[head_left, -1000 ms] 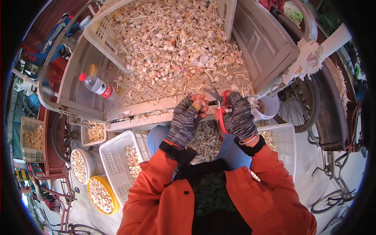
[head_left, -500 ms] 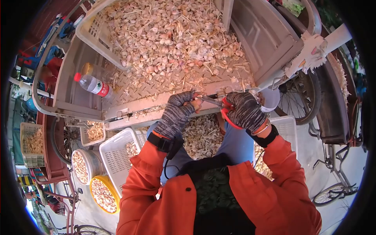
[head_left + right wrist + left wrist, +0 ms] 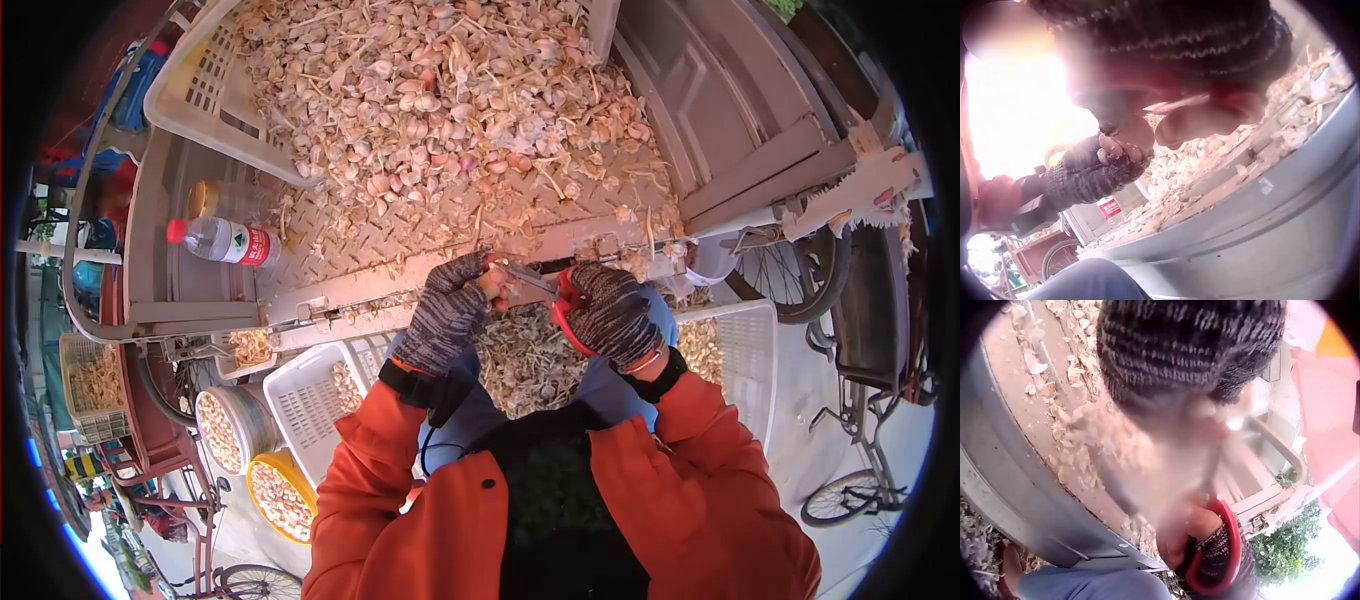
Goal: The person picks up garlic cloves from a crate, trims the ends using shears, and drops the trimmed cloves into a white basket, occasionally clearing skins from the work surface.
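Note:
Both hands wear dark grey knit gloves with bare fingertips and meet above the cart's front edge. In the head view my left hand [image 3: 447, 312] pinches a small pale piece, apparently garlic, mostly hidden by the fingers. My right hand [image 3: 612, 315] grips scissors by their red handles [image 3: 568, 325]. The metal blades [image 3: 528, 277] point left, their tips right at the left fingertips. In the left wrist view the red handle [image 3: 1233, 531] loops around the right hand's fingers. Beyond the hands a heap of garlic cloves [image 3: 430, 110] covers the cart bed.
A red-capped bottle [image 3: 225, 243] lies on the cart bed [image 3: 330, 240] beside a pale plastic crate [image 3: 215, 135]. White crates [image 3: 310, 405], a yellow bucket [image 3: 265, 515] and a white bucket [image 3: 265, 435] stand on the left. Garlic scraps [image 3: 530, 365] lie between the knees.
One second ago the hands were close together, with spread blades pointing up and away. The hands have since drawn apart, and the blades have swung left to the left fingertips. The head view has shifted.

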`<state>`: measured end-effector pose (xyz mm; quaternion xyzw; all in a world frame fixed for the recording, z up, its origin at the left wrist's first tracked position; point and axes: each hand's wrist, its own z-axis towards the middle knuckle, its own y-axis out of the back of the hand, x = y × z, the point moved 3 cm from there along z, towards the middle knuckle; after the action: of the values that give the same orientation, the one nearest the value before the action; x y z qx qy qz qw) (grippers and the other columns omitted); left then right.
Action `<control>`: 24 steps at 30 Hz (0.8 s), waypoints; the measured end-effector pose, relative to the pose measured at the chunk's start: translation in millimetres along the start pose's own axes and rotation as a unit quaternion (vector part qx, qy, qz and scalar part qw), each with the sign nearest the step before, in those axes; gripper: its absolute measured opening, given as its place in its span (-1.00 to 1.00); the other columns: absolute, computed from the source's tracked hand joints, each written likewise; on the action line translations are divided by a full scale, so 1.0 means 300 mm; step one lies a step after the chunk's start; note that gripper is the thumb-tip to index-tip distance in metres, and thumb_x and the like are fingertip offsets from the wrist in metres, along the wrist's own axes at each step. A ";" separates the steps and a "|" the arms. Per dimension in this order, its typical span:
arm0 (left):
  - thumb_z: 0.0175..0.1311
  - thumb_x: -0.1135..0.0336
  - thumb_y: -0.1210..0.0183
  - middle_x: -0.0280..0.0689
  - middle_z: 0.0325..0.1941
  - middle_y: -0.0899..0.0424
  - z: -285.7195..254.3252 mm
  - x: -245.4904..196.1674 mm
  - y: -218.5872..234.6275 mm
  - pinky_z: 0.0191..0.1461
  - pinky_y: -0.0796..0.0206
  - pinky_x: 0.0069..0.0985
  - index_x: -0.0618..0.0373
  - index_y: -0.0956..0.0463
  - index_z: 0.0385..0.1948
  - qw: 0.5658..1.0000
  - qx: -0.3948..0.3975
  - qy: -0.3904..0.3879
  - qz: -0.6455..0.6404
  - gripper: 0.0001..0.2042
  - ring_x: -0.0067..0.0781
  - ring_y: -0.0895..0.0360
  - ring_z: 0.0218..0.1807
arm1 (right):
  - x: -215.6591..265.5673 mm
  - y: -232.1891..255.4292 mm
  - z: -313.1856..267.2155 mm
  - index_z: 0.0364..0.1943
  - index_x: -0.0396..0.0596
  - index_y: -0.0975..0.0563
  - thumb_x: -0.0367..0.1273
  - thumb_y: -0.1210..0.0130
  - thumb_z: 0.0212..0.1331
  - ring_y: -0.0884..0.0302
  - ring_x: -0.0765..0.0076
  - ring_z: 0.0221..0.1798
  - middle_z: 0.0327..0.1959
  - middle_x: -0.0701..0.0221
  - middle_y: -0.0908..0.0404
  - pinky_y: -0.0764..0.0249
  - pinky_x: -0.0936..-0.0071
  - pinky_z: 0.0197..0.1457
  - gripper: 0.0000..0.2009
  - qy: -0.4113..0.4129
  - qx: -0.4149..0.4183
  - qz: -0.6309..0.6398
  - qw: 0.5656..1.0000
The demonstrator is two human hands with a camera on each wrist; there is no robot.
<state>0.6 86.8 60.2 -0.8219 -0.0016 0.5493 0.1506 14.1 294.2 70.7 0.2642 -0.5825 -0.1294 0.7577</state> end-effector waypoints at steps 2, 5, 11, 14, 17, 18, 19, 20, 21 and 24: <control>0.21 0.31 -0.15 -0.35 -0.48 -0.55 0.003 -0.013 0.009 -0.33 -0.32 -0.62 0.25 -0.53 -0.26 0.999 0.012 0.004 0.046 -0.81 -0.57 -0.47 -0.43 | -0.025 0.017 0.015 -0.32 -0.23 -0.56 -0.41 -0.26 -0.11 -0.60 0.35 -0.45 -0.47 0.24 -0.61 -0.50 0.48 -0.39 -0.76 -0.009 0.030 0.014 0.999; 0.21 0.29 -0.15 -0.35 -0.49 -0.55 0.007 -0.017 -0.003 -0.33 -0.32 -0.62 0.26 -0.53 -0.25 0.997 0.058 0.002 0.050 -0.78 -0.57 -0.47 -0.44 | -0.021 0.035 0.016 -0.32 -0.24 -0.57 -0.45 -0.27 -0.13 -0.59 0.36 -0.46 -0.48 0.25 -0.61 -0.50 0.48 -0.40 -0.76 -0.003 0.060 0.016 0.998; 0.19 0.25 -0.18 -0.34 -0.44 -0.56 0.024 -0.045 -0.015 -0.33 -0.33 -0.62 0.25 -0.53 -0.17 0.981 0.123 -0.034 0.147 -0.72 -0.57 -0.46 -0.44 | 0.005 0.059 -0.013 -0.33 -0.22 -0.55 -0.34 -0.30 -0.09 -0.55 0.44 -0.51 -0.55 0.36 -0.59 -0.45 0.50 -0.49 -0.73 -0.002 0.114 -0.057 0.992; 0.17 0.25 -0.18 -0.34 -0.39 -0.54 0.014 -0.055 0.004 -0.37 -0.33 -0.62 0.20 -0.52 -0.17 0.993 0.094 -0.001 0.067 -0.73 -0.54 -0.47 -0.43 | 0.028 0.088 -0.027 -0.29 -0.14 -0.52 -0.28 -0.25 0.04 -0.45 0.58 -0.52 -0.54 0.51 -0.52 -0.38 0.59 -0.48 -0.75 -0.347 0.166 0.402 0.831; 0.17 0.27 -0.15 -0.32 -0.31 -0.52 0.050 -0.111 0.065 -0.45 -0.31 -0.63 0.14 -0.47 -0.18 0.992 0.031 0.082 -0.091 -0.77 -0.46 -0.48 -0.39 | -0.093 0.072 0.002 -0.38 -0.16 -0.51 -0.35 -0.18 0.07 -0.46 0.59 -0.48 -0.56 0.47 -0.49 -0.34 0.67 -0.42 -0.84 -0.249 0.095 0.421 0.867; 0.18 0.28 -0.13 -0.32 -0.29 -0.52 0.102 -0.119 0.087 -0.46 -0.30 -0.63 0.13 -0.47 -0.17 0.980 0.027 0.050 -0.189 -0.78 -0.45 -0.47 -0.38 | -0.221 0.039 -0.026 -0.35 -0.20 -0.51 -0.38 -0.20 0.06 -0.50 0.53 -0.42 -0.49 0.43 -0.53 -0.40 0.61 -0.31 -0.83 -0.096 0.063 0.159 0.981; 0.19 0.29 -0.12 -0.33 -0.28 -0.51 0.164 -0.120 0.116 -0.48 -0.29 -0.63 0.12 -0.46 -0.16 0.958 0.024 0.017 -0.286 -0.78 -0.43 -0.46 -0.38 | -0.179 0.058 -0.010 -0.35 -0.20 -0.51 -0.38 -0.20 0.06 -0.50 0.53 -0.42 -0.49 0.43 -0.53 -0.40 0.61 -0.31 -0.83 -0.093 0.062 0.160 0.981; 0.19 0.30 -0.12 -0.33 -0.37 -0.52 0.245 -0.100 0.165 -0.47 -0.29 -0.62 0.13 -0.48 -0.18 0.973 0.046 0.008 -0.227 -0.80 -0.45 -0.45 -0.43 | -0.098 0.095 0.019 -0.35 -0.20 -0.51 -0.38 -0.22 0.04 -0.51 0.50 -0.40 -0.48 0.41 -0.54 -0.42 0.58 -0.28 -0.81 -0.083 0.060 0.171 0.980; 0.19 0.30 -0.12 -0.33 -0.37 -0.52 0.315 -0.095 0.174 -0.47 -0.29 -0.62 0.13 -0.48 -0.18 0.973 0.047 0.006 -0.227 -0.80 -0.45 -0.45 -0.43 | -0.057 0.118 0.038 -0.34 -0.20 -0.51 -0.38 -0.24 0.03 -0.52 0.48 -0.37 -0.47 0.40 -0.55 -0.43 0.54 -0.25 -0.80 -0.074 0.058 0.181 0.979; 0.12 0.26 -0.14 -0.16 -0.35 -0.62 0.412 -0.117 0.143 -0.16 -0.41 -0.36 0.30 -0.44 -0.15 0.890 -0.115 -0.174 0.405 -0.67 -0.23 -0.56 -0.31 | -0.106 0.101 0.039 -0.36 -0.19 -0.52 -0.37 -0.26 0.00 -0.53 0.44 -0.36 -0.46 0.37 -0.57 -0.44 0.51 -0.22 -0.79 -0.112 0.045 0.219 0.968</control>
<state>-132.0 70.3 37.7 -0.6540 0.2420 0.6928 -0.1838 -9.4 332.3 63.6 0.1478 -0.7128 0.0377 0.6845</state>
